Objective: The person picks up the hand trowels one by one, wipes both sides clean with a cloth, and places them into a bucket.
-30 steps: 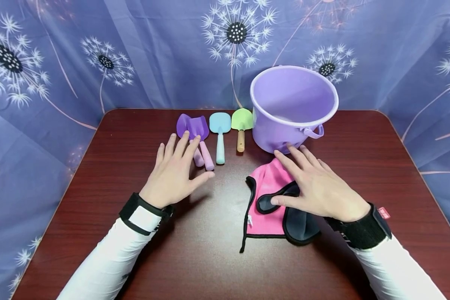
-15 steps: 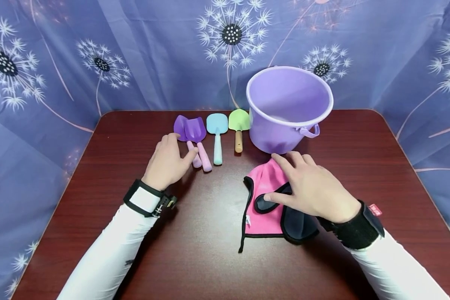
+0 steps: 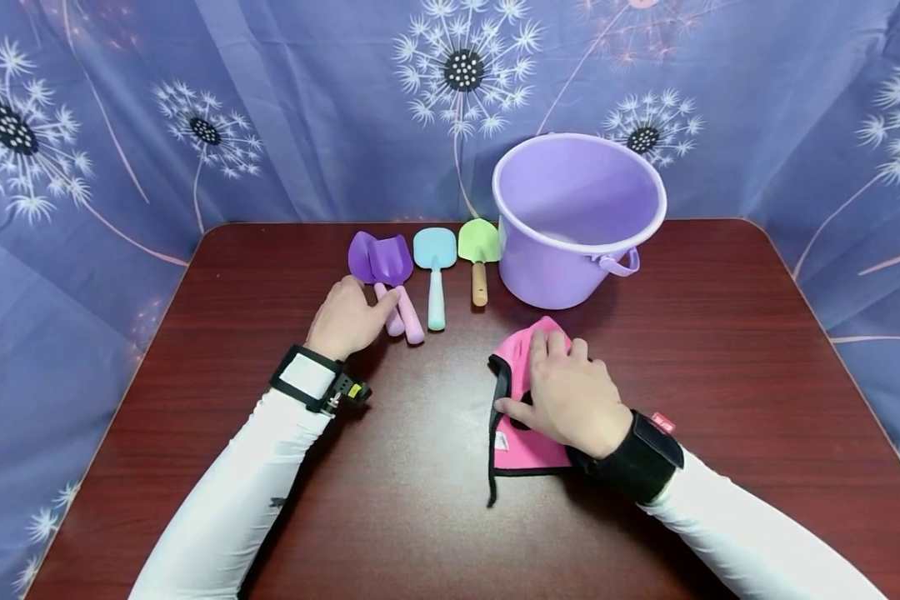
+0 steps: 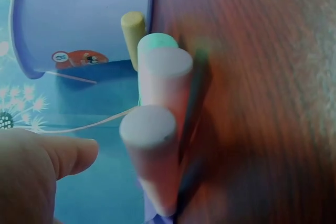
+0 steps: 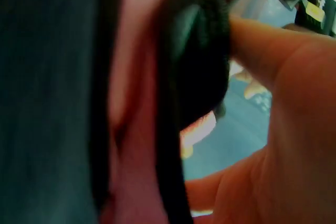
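Two purple toy shovels [image 3: 390,260] with pink handles lie crossed at the back of the table. My left hand [image 3: 345,321] reaches down beside their handles; in the left wrist view the thumb [image 4: 73,156] stays apart from the nearest pink handle [image 4: 149,150]. My right hand [image 3: 573,400] lies over a pink cloth piece [image 3: 521,342] with black trim and a hanging cord, its fingers bent on it and thumb at the left edge. In the right wrist view, thumb and finger meet the dark padded tab [image 5: 202,61]. The fingertips' undersides are hidden.
A blue shovel [image 3: 436,250] and a green one with a wooden handle [image 3: 480,283] lie right of the purple pair. The large lilac bucket [image 3: 543,279] stands behind the cloth. A patterned blue curtain [image 3: 307,108] hangs behind the table [image 3: 420,517].
My left hand has lowered toward the pink handles, its fingers bending. The right hand has moved left and down onto the cloth, its fingers curling; the cloth's left edge has shifted.
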The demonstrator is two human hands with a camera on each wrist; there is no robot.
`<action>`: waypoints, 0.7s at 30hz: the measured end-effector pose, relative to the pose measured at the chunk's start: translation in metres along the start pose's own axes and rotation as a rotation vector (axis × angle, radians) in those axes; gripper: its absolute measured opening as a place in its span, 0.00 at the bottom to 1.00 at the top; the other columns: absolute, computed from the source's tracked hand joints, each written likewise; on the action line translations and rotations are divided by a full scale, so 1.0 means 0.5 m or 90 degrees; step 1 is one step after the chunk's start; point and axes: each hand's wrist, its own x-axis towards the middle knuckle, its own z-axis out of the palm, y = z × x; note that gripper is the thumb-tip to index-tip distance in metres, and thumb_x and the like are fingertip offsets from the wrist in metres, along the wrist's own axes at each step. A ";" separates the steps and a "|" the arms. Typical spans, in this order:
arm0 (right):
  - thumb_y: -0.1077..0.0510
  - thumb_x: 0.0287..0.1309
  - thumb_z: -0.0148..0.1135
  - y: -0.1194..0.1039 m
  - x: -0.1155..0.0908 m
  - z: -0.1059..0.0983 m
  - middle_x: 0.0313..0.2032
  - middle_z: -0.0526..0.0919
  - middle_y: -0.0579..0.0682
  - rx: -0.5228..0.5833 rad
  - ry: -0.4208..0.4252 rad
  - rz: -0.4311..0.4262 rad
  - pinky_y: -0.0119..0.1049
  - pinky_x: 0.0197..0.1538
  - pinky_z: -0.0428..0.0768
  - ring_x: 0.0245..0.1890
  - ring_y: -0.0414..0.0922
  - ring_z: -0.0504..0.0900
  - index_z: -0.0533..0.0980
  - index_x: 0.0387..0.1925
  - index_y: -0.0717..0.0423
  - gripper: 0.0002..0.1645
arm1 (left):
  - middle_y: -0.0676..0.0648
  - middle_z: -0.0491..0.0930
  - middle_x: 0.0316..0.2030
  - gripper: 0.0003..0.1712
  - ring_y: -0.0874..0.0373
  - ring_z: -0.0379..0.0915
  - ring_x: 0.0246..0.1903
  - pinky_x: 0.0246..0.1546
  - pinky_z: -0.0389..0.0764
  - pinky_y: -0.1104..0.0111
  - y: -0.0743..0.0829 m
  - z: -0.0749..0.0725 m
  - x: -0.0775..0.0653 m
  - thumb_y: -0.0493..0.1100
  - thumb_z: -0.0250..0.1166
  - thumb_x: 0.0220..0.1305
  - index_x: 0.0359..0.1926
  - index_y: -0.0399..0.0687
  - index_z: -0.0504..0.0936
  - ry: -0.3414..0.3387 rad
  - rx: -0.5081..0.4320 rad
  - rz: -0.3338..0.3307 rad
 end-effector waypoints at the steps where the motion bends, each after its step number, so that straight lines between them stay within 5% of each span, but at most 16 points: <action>1: 0.20 0.53 0.69 -0.001 0.001 0.002 0.63 0.71 0.69 -0.005 -0.021 0.002 0.63 0.42 0.82 0.52 0.68 0.75 0.64 0.76 0.63 0.67 | 0.36 0.76 0.41 0.35 0.43 0.73 0.40 0.41 0.77 0.50 -0.010 0.008 0.009 0.67 0.60 0.73 0.43 0.33 0.76 0.000 0.010 -0.001; 5: 0.24 0.58 0.68 -0.001 0.004 0.001 0.72 0.64 0.68 0.010 -0.084 0.014 0.67 0.48 0.78 0.59 0.71 0.72 0.56 0.84 0.49 0.64 | 0.38 0.75 0.36 0.35 0.45 0.72 0.36 0.35 0.75 0.53 -0.023 0.019 0.023 0.68 0.60 0.71 0.40 0.37 0.76 -0.012 0.017 -0.007; 10: 0.33 0.57 0.74 0.008 0.008 0.001 0.77 0.61 0.66 0.074 -0.063 0.023 0.68 0.52 0.80 0.65 0.71 0.70 0.46 0.83 0.64 0.71 | 0.35 0.76 0.40 0.30 0.42 0.75 0.41 0.42 0.78 0.50 -0.001 0.016 0.014 0.58 0.61 0.71 0.48 0.31 0.74 -0.028 0.018 -0.024; 14: 0.39 0.55 0.76 0.013 0.009 0.004 0.75 0.64 0.68 0.082 -0.022 0.006 0.67 0.49 0.82 0.63 0.68 0.72 0.54 0.79 0.71 0.66 | 0.34 0.80 0.40 0.35 0.42 0.82 0.38 0.41 0.82 0.52 0.005 0.023 0.020 0.55 0.64 0.70 0.58 0.26 0.67 -0.025 -0.010 -0.051; 21: 0.45 0.51 0.78 0.008 0.008 0.016 0.55 0.75 0.64 0.086 0.051 -0.049 0.63 0.41 0.83 0.52 0.63 0.76 0.70 0.65 0.68 0.48 | 0.33 0.80 0.36 0.34 0.51 0.83 0.16 0.19 0.85 0.59 0.002 0.039 0.034 0.45 0.67 0.69 0.62 0.30 0.59 -0.019 -0.153 -0.127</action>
